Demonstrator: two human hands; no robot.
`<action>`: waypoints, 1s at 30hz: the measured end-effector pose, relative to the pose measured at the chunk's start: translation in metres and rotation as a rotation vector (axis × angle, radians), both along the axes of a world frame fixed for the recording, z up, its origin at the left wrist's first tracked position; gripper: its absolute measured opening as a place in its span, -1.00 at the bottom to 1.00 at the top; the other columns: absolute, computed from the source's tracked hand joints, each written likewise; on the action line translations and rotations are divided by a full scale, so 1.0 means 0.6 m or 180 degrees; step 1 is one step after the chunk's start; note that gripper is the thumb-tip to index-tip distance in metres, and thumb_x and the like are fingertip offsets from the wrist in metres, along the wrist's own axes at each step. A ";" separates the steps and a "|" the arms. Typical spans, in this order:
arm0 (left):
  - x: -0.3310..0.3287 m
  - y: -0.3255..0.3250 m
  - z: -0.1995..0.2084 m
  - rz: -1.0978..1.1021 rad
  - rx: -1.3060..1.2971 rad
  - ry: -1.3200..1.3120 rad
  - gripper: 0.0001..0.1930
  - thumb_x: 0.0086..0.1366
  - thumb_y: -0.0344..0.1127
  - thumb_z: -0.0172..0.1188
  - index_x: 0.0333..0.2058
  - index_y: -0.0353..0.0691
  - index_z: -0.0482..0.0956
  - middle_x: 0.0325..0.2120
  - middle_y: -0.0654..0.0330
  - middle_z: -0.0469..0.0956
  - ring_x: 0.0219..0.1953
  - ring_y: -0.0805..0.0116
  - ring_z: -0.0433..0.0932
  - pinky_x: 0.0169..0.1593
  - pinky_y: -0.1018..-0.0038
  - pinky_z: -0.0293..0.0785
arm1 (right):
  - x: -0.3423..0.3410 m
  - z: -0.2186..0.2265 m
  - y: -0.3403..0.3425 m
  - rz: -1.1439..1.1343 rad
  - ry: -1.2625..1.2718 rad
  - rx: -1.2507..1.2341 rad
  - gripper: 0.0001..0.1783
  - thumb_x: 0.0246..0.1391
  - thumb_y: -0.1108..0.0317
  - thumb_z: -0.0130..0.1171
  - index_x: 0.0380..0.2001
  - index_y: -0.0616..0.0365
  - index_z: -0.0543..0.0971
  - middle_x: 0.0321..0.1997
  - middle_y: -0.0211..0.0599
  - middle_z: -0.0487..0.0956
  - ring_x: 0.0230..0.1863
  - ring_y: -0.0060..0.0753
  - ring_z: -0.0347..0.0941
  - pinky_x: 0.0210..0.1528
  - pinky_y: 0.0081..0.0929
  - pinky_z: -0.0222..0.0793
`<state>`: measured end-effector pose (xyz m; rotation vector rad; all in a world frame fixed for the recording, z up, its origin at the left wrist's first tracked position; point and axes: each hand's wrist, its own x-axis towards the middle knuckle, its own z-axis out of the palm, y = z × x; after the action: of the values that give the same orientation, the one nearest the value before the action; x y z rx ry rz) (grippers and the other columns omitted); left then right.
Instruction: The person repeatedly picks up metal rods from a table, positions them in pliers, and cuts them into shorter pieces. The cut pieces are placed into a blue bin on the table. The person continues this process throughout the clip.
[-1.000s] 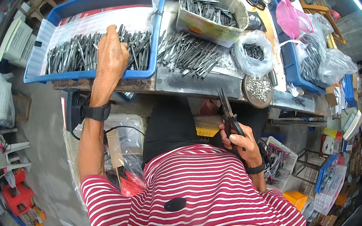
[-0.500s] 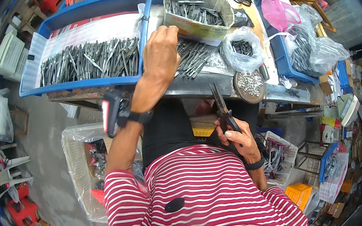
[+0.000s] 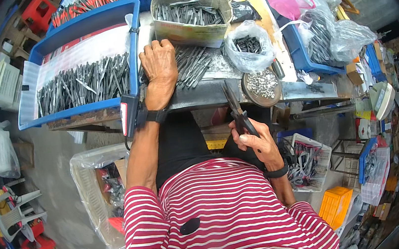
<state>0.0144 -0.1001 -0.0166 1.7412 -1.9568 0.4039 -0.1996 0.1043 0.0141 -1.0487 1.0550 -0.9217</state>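
My right hand [image 3: 256,137] is wrapped round the dark handles of long-nose pliers [image 3: 232,99], whose jaws point up toward the bench edge and are slightly apart. My left hand [image 3: 159,65] is over the bench, back upward with fingers curled down; its fingertips and anything in them are hidden. Just right of it lies a loose pile of thin dark metal pieces [image 3: 193,66]. Behind that pile stands a cut-open carton [image 3: 193,34] with more such pieces. Left of my left hand, a blue tray [image 3: 137,52] holds a row of dark slender pieces.
A round dish of small silvery parts [image 3: 261,87] sits at the bench edge, below a clear bag of dark pieces [image 3: 249,48]. Farther right is a blue bin [image 3: 301,59] with plastic bags. Orange-red-handled pieces [image 3: 99,1] lie behind the tray. A white crate [image 3: 85,188] stands below left.
The view has shifted, moving the bench leftward in the picture. My left hand has turned back upward and drawn slightly away from the carton. My right hand still grips the pliers.
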 end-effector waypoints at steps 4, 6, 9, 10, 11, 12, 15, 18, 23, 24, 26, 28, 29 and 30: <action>0.001 0.004 0.001 -0.0002 0.0066 -0.0051 -0.83 -0.05 -0.56 0.20 -0.41 -0.27 0.50 -0.43 0.02 0.53 -0.30 0.07 0.54 -0.23 0.24 0.46 | -0.002 0.000 -0.005 -0.0104 0.0003 0.0015 -0.42 -0.01 0.12 0.20 -0.09 0.43 0.40 -0.43 -0.34 0.42 -0.50 -0.60 0.26 -0.51 -0.62 0.17; 0.005 0.007 0.003 -0.0024 0.0100 -0.0078 -0.80 -0.08 -0.58 0.21 -0.40 -0.27 0.50 -0.42 0.01 0.52 -0.29 0.07 0.54 -0.22 0.24 0.46 | -0.003 -0.001 -0.008 -0.0129 0.0055 0.0004 -0.42 -0.02 0.12 0.20 -0.09 0.43 0.40 -0.43 -0.34 0.42 -0.50 -0.60 0.26 -0.51 -0.61 0.17; 0.008 0.019 0.011 -0.0035 0.0078 0.0166 -0.73 -0.14 -0.61 0.22 -0.37 -0.29 0.50 -0.35 0.00 0.50 -0.25 0.06 0.50 -0.18 0.25 0.43 | -0.001 -0.003 -0.012 -0.0140 0.0124 -0.0037 -0.42 -0.01 0.12 0.19 -0.09 0.43 0.40 -0.44 -0.34 0.42 -0.50 -0.61 0.26 -0.51 -0.61 0.17; 0.008 0.022 0.015 -0.0052 -0.0049 0.0215 -0.72 -0.14 -0.61 0.22 -0.36 -0.29 0.50 -0.34 0.01 0.50 -0.25 0.06 0.49 -0.17 0.25 0.42 | 0.001 -0.003 -0.012 -0.0151 0.0167 -0.0045 -0.42 -0.01 0.12 0.19 -0.09 0.43 0.40 -0.44 -0.34 0.41 -0.50 -0.61 0.26 -0.51 -0.61 0.17; 0.010 0.025 0.020 -0.0073 0.0049 0.0275 -0.69 -0.09 -0.61 0.17 -0.28 -0.32 0.51 -0.32 0.01 0.49 -0.23 0.07 0.48 -0.16 0.26 0.41 | 0.003 -0.003 -0.013 -0.0150 0.0171 -0.0057 -0.43 -0.02 0.12 0.19 -0.09 0.42 0.40 -0.44 -0.34 0.41 -0.50 -0.61 0.26 -0.51 -0.60 0.17; 0.010 0.031 0.026 -0.0215 -0.0087 0.0495 -0.69 -0.06 -0.61 0.15 -0.25 -0.33 0.51 -0.32 0.00 0.49 -0.24 0.07 0.48 -0.16 0.25 0.41 | 0.005 -0.003 -0.013 -0.0156 0.0198 -0.0067 -0.44 -0.02 0.13 0.20 -0.09 0.41 0.41 -0.44 -0.35 0.41 -0.50 -0.61 0.25 -0.51 -0.60 0.17; 0.007 0.051 0.043 -0.0696 -0.0536 0.1249 -0.77 0.18 -0.58 -0.03 -0.17 -0.37 0.48 -0.40 0.06 0.49 -0.38 0.22 0.49 -0.26 0.35 0.42 | 0.011 0.000 -0.017 -0.0168 0.0502 -0.0232 -0.45 -0.02 0.13 0.21 -0.10 0.38 0.43 -0.45 -0.38 0.40 -0.49 -0.62 0.26 -0.47 -0.62 0.18; -0.003 0.085 0.057 -0.1235 0.0788 0.3435 -0.81 0.30 -0.52 -0.10 -0.18 -0.36 0.48 -0.52 0.21 0.44 -0.52 0.48 0.40 -0.39 0.53 0.36 | 0.020 0.002 -0.019 -0.0316 0.0954 -0.0621 -0.51 -0.02 0.18 0.25 -0.11 0.31 0.45 -0.48 -0.41 0.40 -0.49 -0.59 0.27 -0.42 -0.58 0.23; -0.019 0.124 0.065 -0.2152 0.2243 0.5794 -0.78 0.36 -0.36 0.01 -0.14 -0.42 0.43 -0.49 0.32 0.36 -0.52 0.62 0.32 -0.47 0.71 0.20 | 0.039 0.000 -0.022 -0.0606 0.1732 -0.1227 -0.46 -0.07 0.25 0.30 -0.06 0.31 0.40 -0.42 -0.28 0.39 -0.45 -0.47 0.31 -0.36 -0.49 0.28; -0.024 0.129 0.064 -0.2204 0.2204 0.6039 -0.80 0.30 -0.38 0.04 -0.18 -0.41 0.44 -0.53 0.30 0.43 -0.55 0.64 0.33 -0.49 0.72 0.20 | 0.042 0.000 -0.023 -0.0642 0.1832 -0.1368 -0.47 -0.08 0.27 0.30 -0.07 0.31 0.40 -0.41 -0.25 0.39 -0.44 -0.44 0.32 -0.37 -0.49 0.29; -0.029 0.138 0.060 -0.2255 0.2363 0.6397 -0.82 0.28 -0.42 0.09 -0.19 -0.40 0.44 -0.49 0.26 0.46 -0.52 0.60 0.37 -0.45 0.68 0.26 | 0.047 0.001 -0.025 -0.0714 0.2050 -0.1679 -0.48 -0.10 0.32 0.30 -0.07 0.32 0.40 -0.37 -0.21 0.38 -0.44 -0.39 0.34 -0.37 -0.48 0.30; -0.028 0.140 0.058 -0.2389 0.2527 0.6748 -0.81 0.24 -0.45 0.15 -0.20 -0.38 0.42 -0.45 0.21 0.49 -0.46 0.52 0.45 -0.37 0.57 0.37 | 0.051 0.002 -0.027 -0.0779 0.2257 -0.2022 -0.46 -0.14 0.39 0.31 -0.06 0.31 0.39 -0.36 -0.17 0.39 -0.44 -0.33 0.36 -0.39 -0.46 0.31; -0.029 0.143 0.056 -0.2412 0.2548 0.6791 -0.81 0.24 -0.45 0.16 -0.20 -0.38 0.42 -0.44 0.21 0.50 -0.44 0.50 0.46 -0.36 0.55 0.39 | 0.052 0.002 -0.029 -0.0816 0.2369 -0.2202 -0.45 -0.17 0.42 0.31 -0.06 0.31 0.39 -0.35 -0.16 0.39 -0.44 -0.30 0.37 -0.40 -0.46 0.32; -0.029 0.146 0.056 -0.2389 0.2588 0.6842 -0.80 0.23 -0.45 0.17 -0.20 -0.37 0.42 -0.44 0.21 0.50 -0.43 0.49 0.48 -0.34 0.52 0.41 | 0.053 0.002 -0.031 -0.0839 0.2450 -0.2245 -0.44 -0.19 0.44 0.32 -0.06 0.31 0.38 -0.35 -0.15 0.39 -0.43 -0.29 0.38 -0.40 -0.45 0.33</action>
<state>-0.0033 -0.0124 0.0169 0.5199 -0.6772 -1.8510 -0.1680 0.0859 0.0150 -1.9837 1.5696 -1.1737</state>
